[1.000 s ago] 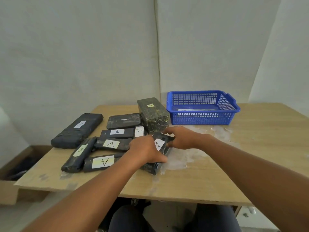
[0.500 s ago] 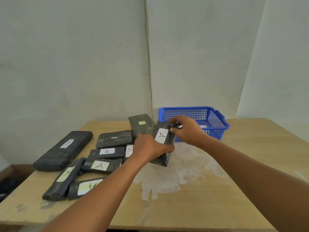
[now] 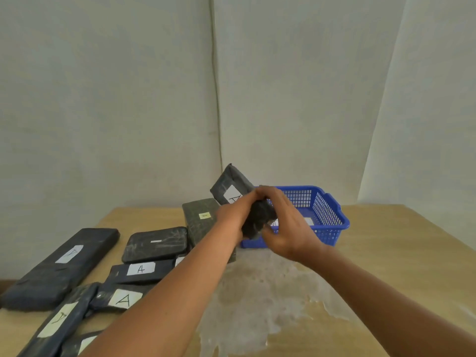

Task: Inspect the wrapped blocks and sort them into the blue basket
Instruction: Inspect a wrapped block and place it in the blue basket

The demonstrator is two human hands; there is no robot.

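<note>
You face a light wooden table (image 3: 401,253) pushed against pale, greyish walls (image 3: 103,99). Behind the table a vertical seam (image 3: 216,99) runs down the wall; a whitish patch (image 3: 260,300) mars the tabletop.

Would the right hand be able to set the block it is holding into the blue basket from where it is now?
Probably yes. The right hand and left hand hold the wrapped block tilted just in front of the blue basket, whose top is open with nothing between.
</note>
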